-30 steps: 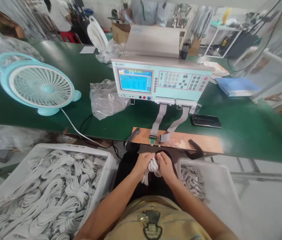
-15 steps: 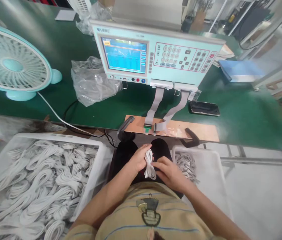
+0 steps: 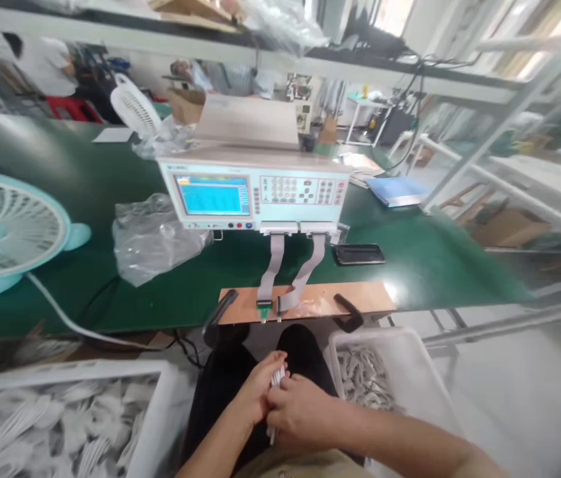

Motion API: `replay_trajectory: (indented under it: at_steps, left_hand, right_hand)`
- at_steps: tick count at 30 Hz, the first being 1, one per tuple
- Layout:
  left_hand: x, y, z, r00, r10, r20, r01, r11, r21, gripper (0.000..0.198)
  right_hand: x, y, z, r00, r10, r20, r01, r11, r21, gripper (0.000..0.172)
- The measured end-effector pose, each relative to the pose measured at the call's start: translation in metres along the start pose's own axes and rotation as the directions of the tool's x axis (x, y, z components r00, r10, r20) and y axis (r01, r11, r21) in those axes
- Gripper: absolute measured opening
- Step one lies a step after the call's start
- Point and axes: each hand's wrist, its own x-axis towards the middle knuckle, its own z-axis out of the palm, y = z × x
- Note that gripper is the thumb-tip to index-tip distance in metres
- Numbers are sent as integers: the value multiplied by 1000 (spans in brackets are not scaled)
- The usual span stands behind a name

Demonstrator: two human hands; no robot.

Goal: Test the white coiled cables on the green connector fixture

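Observation:
A coiled bundle of white cable is held between both hands above my lap. My left hand grips it from the left, its fingers curled around the bundle. From the right, my right hand closes over the coil and covers much of it. A short part of the cable pokes out below the hands. The cable's ends are hidden.
A tester with two grey ribbon cables stands on the green bench. The ribbons reach a clamped wooden strip. White bins of cables stand at left and right. A fan and phone are on the bench.
My right hand has moved left and closed over the cable bundle, which showed more openly before. The head view has tilted up, bringing the shelf and room behind into sight.

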Motion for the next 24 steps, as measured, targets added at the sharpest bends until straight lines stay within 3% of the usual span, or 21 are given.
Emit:
replay_trajectory:
  at_steps: [4, 6, 8, 10, 13, 15, 17, 21, 24]
  left_hand:
    - [-8, 4, 2, 998, -59, 15, 59, 998, 24, 23]
    - [-14, 5, 2, 999, -38, 18, 37, 997, 67, 30]
    - [-17, 6, -1, 995, 103, -13, -100, 981, 169, 35]
    - [-20, 10, -6, 951, 307, -49, -275, 905, 324, 38]
    - [-24, 21, -9, 884, 463, 68, -424, 730, 536, 39]
    - [-29, 29, -6, 869, 456, 193, -474, 656, 587, 35]
    - [-36, 35, 2, 872, 425, 244, -483, 664, 571, 32]
    - [-45, 40, 14, 895, 383, 228, -446, 768, 461, 28]
    - [-41, 41, 12, 877, 351, 327, -470, 764, 441, 22]
  right_hand:
    - [5, 8, -1, 993, 47, -113, -18, 969, 245, 19]
    - [7, 15, -6, 964, 175, -201, -57, 872, 485, 19]
    - [9, 23, -10, 890, 381, -251, -96, 693, 714, 22]
    - [11, 31, -10, 777, 583, -239, -110, 499, 859, 25]
    - [15, 41, -8, 623, 755, -203, -99, 334, 937, 27]
    - [19, 47, -7, 570, 798, -196, -90, 298, 950, 28]
    - [22, 51, -8, 550, 810, -204, -85, 297, 951, 28]
    - [25, 55, -9, 562, 796, -224, -100, 333, 937, 27]
    - [28, 59, -4, 564, 798, -212, -128, 338, 933, 25]
